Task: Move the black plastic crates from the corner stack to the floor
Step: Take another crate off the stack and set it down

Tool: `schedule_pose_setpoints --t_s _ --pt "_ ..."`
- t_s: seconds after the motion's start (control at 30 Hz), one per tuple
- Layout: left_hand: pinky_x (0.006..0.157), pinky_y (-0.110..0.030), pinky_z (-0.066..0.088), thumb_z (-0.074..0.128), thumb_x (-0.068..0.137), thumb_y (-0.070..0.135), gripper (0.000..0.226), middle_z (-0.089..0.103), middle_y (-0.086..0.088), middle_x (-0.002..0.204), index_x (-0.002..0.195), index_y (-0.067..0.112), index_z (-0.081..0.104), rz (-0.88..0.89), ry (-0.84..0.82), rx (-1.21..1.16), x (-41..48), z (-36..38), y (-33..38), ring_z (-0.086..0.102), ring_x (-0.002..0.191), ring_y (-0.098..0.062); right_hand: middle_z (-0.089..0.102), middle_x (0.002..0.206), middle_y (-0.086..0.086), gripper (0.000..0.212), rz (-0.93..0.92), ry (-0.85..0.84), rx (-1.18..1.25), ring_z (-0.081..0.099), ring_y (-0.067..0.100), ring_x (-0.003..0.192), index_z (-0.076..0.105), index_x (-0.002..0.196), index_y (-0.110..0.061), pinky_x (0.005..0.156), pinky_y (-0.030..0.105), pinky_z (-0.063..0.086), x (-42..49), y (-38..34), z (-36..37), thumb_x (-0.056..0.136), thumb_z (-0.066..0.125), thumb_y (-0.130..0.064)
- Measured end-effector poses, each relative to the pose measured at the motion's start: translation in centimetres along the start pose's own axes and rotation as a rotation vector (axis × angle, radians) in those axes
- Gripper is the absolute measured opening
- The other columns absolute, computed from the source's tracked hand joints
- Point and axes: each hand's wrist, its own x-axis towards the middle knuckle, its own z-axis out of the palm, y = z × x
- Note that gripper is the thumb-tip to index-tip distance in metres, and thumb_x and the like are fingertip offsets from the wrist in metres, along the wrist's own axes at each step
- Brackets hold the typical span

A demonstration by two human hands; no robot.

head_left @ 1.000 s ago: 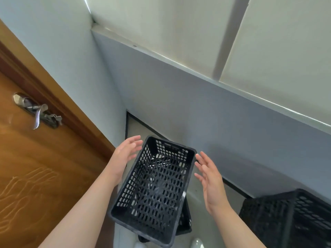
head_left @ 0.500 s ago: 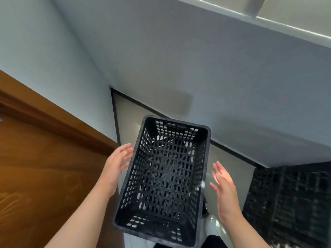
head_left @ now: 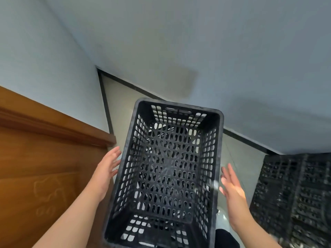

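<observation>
Black crate (head_left: 166, 174) between spread-fingered left hand (head_left: 107, 169) and right hand (head_left: 232, 192), contact unclear, near end cropped

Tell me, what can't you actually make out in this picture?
- Head view: whether either hand, left hand or right hand, touches the black crate; its walls hide the contact.
- What lies under that crate: its own base hides it.
- Dark crates at right: blurred, cut by the frame edge, count unclear.

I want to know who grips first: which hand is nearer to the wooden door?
Left. The left hand is open between the door and the crate, close beside the door frame. The right hand is open on the far side of the crate.
</observation>
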Motion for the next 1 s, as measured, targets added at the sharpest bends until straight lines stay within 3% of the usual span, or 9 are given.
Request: schedule_pose_setpoints --t_s 0.13,0.3,0.43,0.53,0.67,0.77,0.83,0.93,1.0 --pt "0.113 -0.047 0.035 0.034 0.105 0.046 0.038 0.052 0.009 0.147 0.140 0.042 0.047 0.002 -0.059 0.036 1.4 -0.8 -1.1 0.051 0.131 -0.018 0.039 0.162 -0.027 0.056 0.002 -0.027 0.001 0.038 0.002 0.147 0.032 0.161 -0.048 0.123 0.036 0.027 1.1 1.2 0.6 0.110 0.046 -0.030" --pt "0.092 -0.046 0.052 0.037 0.103 0.045 0.040 0.071 -0.004 0.123 0.132 0.029 0.061 -0.135 -0.149 -0.019 0.9 1.7 -2.3 0.066 0.114 -0.028 0.040 0.139 -0.044 0.060 -0.032 -0.104 -0.051 0.043 0.002 0.137 0.020 0.162 -0.051 0.123 0.044 0.028 1.2 1.0 3.1 0.109 0.042 -0.032" --pt "0.090 -0.045 0.052 0.034 0.103 0.046 0.040 0.071 0.002 0.123 0.132 0.037 0.060 -0.118 -0.151 -0.049 0.5 2.0 -2.4 0.068 0.112 -0.021 0.036 0.126 -0.048 0.058 -0.023 -0.133 -0.057 0.038 -0.025 0.111 0.017 0.155 -0.053 0.114 0.034 0.028 0.5 0.4 3.1 0.112 0.039 -0.023" --pt "0.086 -0.040 0.053 0.033 0.104 0.046 0.039 0.070 0.008 0.126 0.137 0.042 0.054 -0.104 -0.181 -0.053 -0.2 2.2 -2.3 0.067 0.114 -0.017 0.036 0.122 -0.047 0.057 -0.035 -0.137 -0.055 0.044 -0.025 0.109 0.018 0.153 -0.052 0.110 0.029 0.027 0.2 -0.1 2.5 0.111 0.040 -0.020" --pt "0.087 -0.039 0.051 0.034 0.103 0.046 0.039 0.067 0.013 0.128 0.140 0.046 0.048 -0.097 -0.199 -0.042 -1.7 2.1 -1.7 0.064 0.116 -0.014 0.039 0.124 -0.050 0.057 -0.058 -0.161 -0.047 0.043 -0.044 0.094 0.020 0.153 -0.053 0.113 0.029 0.027 -0.1 0.0 1.4 0.111 0.043 -0.024" --pt "0.101 -0.048 0.046 0.035 0.102 0.046 0.040 0.067 0.010 0.131 0.140 0.044 0.049 -0.064 -0.192 -0.048 -3.4 1.8 -0.9 0.063 0.120 -0.018 0.042 0.135 -0.048 0.064 -0.061 -0.199 -0.025 0.047 -0.018 0.126 0.019 0.162 -0.050 0.125 0.038 0.027 -0.8 -0.7 0.4 0.110 0.048 -0.027" --pt "0.099 -0.048 0.047 0.035 0.101 0.046 0.043 0.067 0.006 0.131 0.141 0.041 0.049 -0.044 -0.198 -0.049 -4.8 1.6 -0.2 0.065 0.118 -0.020 0.051 0.140 -0.042 0.066 -0.066 -0.236 -0.014 0.049 0.001 0.140 0.021 0.159 -0.057 0.125 0.043 0.031 -1.2 -1.2 -0.4 0.108 0.052 -0.028" --pt "0.094 -0.044 0.049 0.032 0.101 0.043 0.044 0.066 0.007 0.132 0.142 0.039 0.049 0.006 -0.193 -0.043 -7.4 1.3 1.2 0.065 0.118 -0.017 0.059 0.150 -0.020 0.064 -0.097 -0.300 -0.020 0.055 0.013 0.141 0.031 0.151 -0.066 0.122 0.051 0.037 -2.5 -2.4 -1.9 0.104 0.060 -0.035" --pt "0.101 -0.046 0.046 0.031 0.103 0.040 0.043 0.062 0.010 0.137 0.143 0.040 0.048 0.050 -0.208 -0.033 -9.6 1.3 2.7 0.060 0.125 -0.015 0.055 0.156 -0.014 0.068 -0.117 -0.327 -0.030 0.053 0.018 0.144 0.030 0.153 -0.064 0.122 0.058 0.035 -3.7 -3.7 -2.8 0.098 0.062 -0.043"
